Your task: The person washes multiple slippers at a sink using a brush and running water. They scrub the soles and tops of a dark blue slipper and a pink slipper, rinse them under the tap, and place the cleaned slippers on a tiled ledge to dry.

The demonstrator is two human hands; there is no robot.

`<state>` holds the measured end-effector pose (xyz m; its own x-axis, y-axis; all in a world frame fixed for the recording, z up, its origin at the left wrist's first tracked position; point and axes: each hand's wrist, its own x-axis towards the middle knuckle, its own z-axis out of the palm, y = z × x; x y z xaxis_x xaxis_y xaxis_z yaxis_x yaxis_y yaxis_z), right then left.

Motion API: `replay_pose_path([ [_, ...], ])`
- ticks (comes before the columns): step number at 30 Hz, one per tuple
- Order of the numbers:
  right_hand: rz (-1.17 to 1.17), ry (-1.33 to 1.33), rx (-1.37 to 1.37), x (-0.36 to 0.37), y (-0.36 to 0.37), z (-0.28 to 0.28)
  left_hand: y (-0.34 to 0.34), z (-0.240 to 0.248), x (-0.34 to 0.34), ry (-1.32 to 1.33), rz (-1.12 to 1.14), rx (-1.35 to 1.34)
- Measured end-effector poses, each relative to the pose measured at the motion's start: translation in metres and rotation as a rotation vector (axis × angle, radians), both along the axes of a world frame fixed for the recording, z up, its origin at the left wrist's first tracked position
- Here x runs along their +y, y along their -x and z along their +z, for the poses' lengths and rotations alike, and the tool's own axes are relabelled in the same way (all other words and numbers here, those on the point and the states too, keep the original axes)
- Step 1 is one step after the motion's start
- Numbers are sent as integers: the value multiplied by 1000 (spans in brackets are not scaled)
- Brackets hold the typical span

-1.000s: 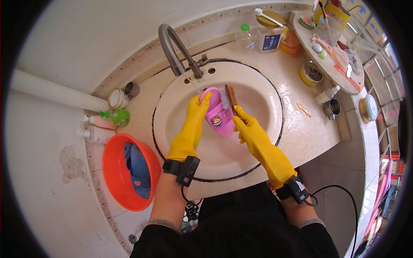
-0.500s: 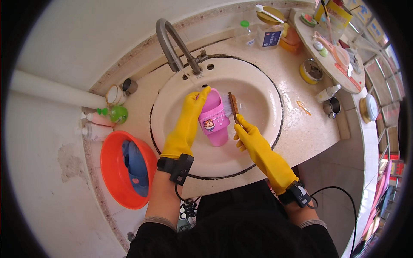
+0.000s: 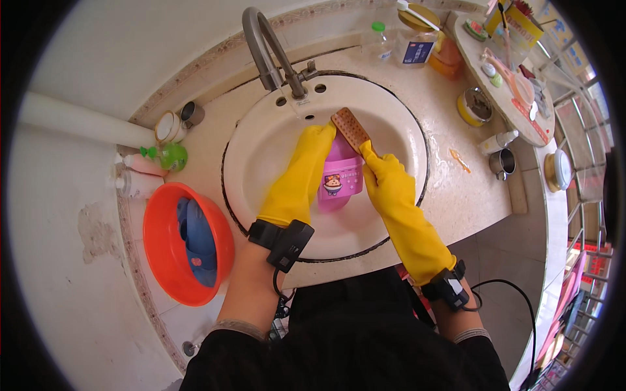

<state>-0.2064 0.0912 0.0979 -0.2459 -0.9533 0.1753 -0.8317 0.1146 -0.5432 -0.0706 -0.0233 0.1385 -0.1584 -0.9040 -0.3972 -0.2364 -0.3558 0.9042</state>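
Yellow rubber gloves cover both hands. My left hand grips the upper end of a pink slipper inside the white oval sink. A cartoon figure decorates the slipper's strap. My right hand is closed round the handle of a wooden scrubbing brush. The brush lies across the slipper's upper end, its dotted wooden back facing up and its bristles hidden underneath. From the curved metal faucet a thin trickle of water falls left of the slipper.
An orange basin holding a blue slipper stands at the left. Bottles, including a green one, line the left wall. A lidded jar, a yellow tin and a metal cup occupy the right counter, which has wet patches.
The brush has swung from the slipper's right side onto its upper end, turning its back upward. The slipper, tilted differently, and my left hand have shifted right.
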Motion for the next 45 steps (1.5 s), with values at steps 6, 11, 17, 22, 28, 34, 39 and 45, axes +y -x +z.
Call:
replay_pose_path([
  [6, 60, -286, 15, 3, 10, 10, -4, -21, -16, -83, -65, -214],
  [11, 27, -167, 49, -20, 1, -2, -1, -28, -21, -127, -101, -307],
  [17, 3, -137, -159, -8, -1, -4, -13, -32, -21, -27, -60, -343],
  [22, 18, -233, 11, -13, -6, 5, -3, -54, -26, -23, -83, -336],
  [28, -53, -194, -112, -38, 4, 14, 0, -41, -16, -19, -110, -305],
  [34, 65, -273, -101, 7, 4, 8, -6, -32, -1, 91, -93, -260],
  [39, 32, -279, -22, -28, -11, -7, -7, -51, -23, 71, -151, -376],
  [45, -38, -170, -221, -18, -6, 1, -23, -42, -22, -14, -107, -349],
])
